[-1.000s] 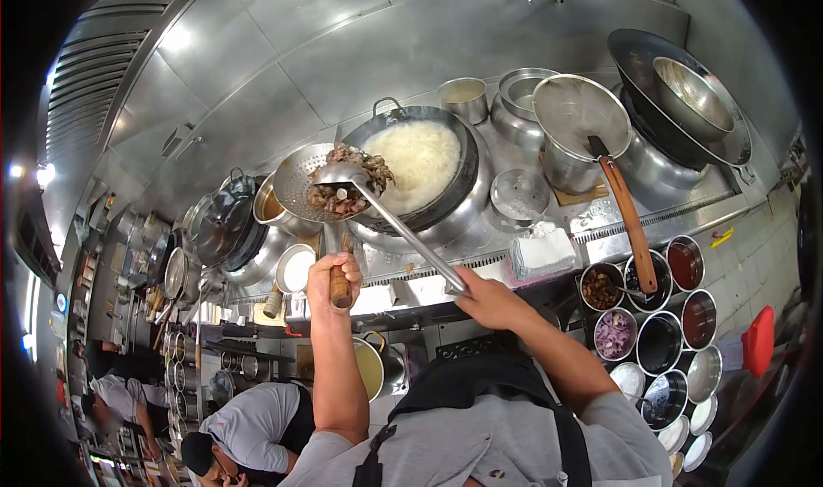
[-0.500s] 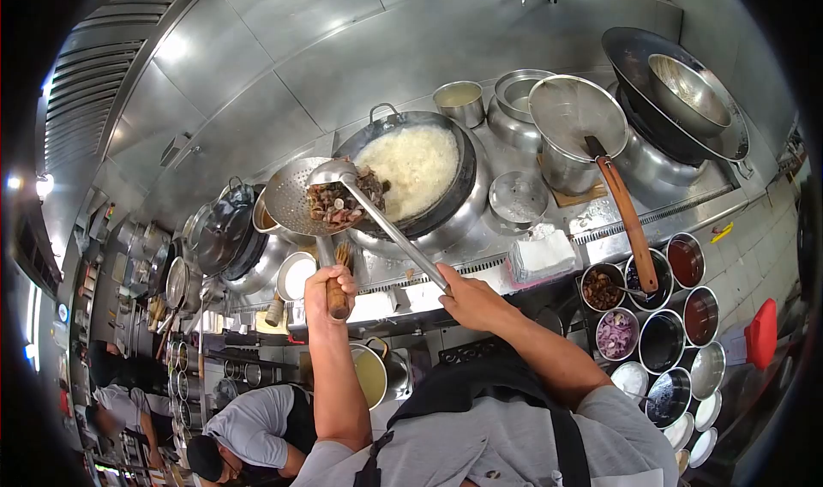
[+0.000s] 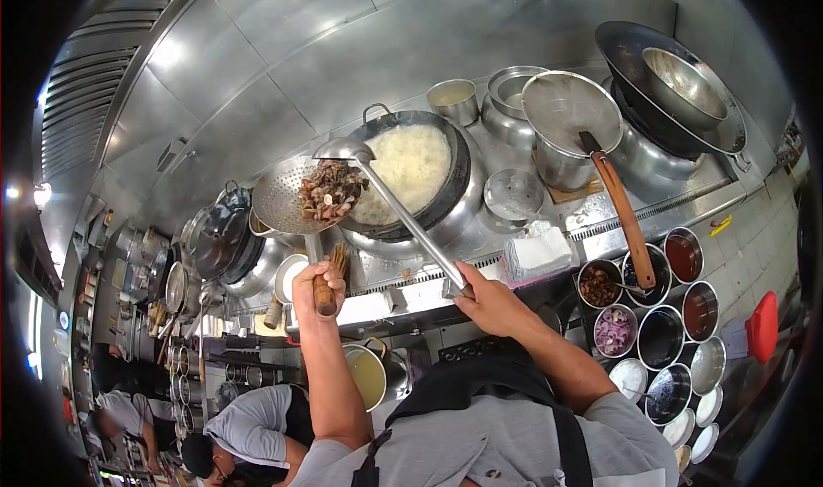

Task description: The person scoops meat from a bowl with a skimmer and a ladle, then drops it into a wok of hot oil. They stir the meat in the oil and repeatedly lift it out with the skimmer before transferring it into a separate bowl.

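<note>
At the far lower left of the frame I see other people (image 3: 249,431) bent over their own work, well apart from my hands. Just right of them, at centre-left, my left hand (image 3: 318,286) is wrapped fully shut around the wooden handle of a perforated skimmer (image 3: 287,197). I am holding the skimmer up above the row of pots, its bowl tilted towards the right. A heap of brown meat pieces (image 3: 330,190) sits on the right-hand side of the skimmer bowl, next to the rim of the big wok.

Above the meat I have the bowl of a steel ladle (image 3: 343,150); whether it touches the pile I cannot tell. Its long shaft slants down to the right into my right hand (image 3: 489,298), which sits just right of centre with the fingers curled closed on the end of the shaft.

Behind the ladle, in the upper middle of the frame, the wok (image 3: 407,174) holds a white foaming liquid. To its right a small round lid (image 3: 513,195) lies on the steel counter, with a folded white cloth (image 3: 538,251) just below it. Further right a strainer with a long wooden handle (image 3: 621,217) rests on a pot. At the lower right I see a cluster of round steel bowls (image 3: 660,337) with sauces and chopped ingredients.
</note>
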Motion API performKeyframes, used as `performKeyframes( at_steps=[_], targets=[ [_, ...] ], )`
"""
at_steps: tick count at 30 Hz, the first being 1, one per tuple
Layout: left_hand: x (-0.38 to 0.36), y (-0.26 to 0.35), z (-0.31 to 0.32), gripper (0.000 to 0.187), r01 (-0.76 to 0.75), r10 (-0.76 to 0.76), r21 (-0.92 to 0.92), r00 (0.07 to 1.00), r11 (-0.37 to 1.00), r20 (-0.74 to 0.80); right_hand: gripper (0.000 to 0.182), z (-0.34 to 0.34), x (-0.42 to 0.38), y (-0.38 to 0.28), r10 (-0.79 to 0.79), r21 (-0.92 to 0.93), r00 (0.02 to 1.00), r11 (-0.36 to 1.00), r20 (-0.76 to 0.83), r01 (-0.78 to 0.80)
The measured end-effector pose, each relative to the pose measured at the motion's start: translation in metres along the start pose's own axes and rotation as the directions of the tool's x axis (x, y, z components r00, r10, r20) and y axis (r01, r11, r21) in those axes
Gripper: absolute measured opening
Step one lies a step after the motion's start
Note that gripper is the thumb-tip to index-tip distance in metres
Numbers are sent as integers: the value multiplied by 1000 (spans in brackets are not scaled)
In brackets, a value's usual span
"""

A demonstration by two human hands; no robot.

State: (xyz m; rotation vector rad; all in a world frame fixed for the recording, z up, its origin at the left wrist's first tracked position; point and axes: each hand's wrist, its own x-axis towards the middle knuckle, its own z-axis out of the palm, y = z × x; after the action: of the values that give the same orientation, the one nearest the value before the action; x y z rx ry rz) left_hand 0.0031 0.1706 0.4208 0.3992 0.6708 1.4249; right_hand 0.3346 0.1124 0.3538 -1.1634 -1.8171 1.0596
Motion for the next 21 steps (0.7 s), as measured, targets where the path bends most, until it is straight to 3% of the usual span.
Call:
performKeyframes(
  at_steps=[13, 21],
  targets=[
    [1, 1, 2, 28, 6, -6, 4, 1000, 1000, 8, 64, -15, -7, 2, 3, 65, 992, 998, -127, 5],
    [12, 2, -1, 23, 36, -36, 4, 998, 999, 50, 63, -14, 8, -10, 3, -76, 1000, 997, -30, -5]
  ],
)
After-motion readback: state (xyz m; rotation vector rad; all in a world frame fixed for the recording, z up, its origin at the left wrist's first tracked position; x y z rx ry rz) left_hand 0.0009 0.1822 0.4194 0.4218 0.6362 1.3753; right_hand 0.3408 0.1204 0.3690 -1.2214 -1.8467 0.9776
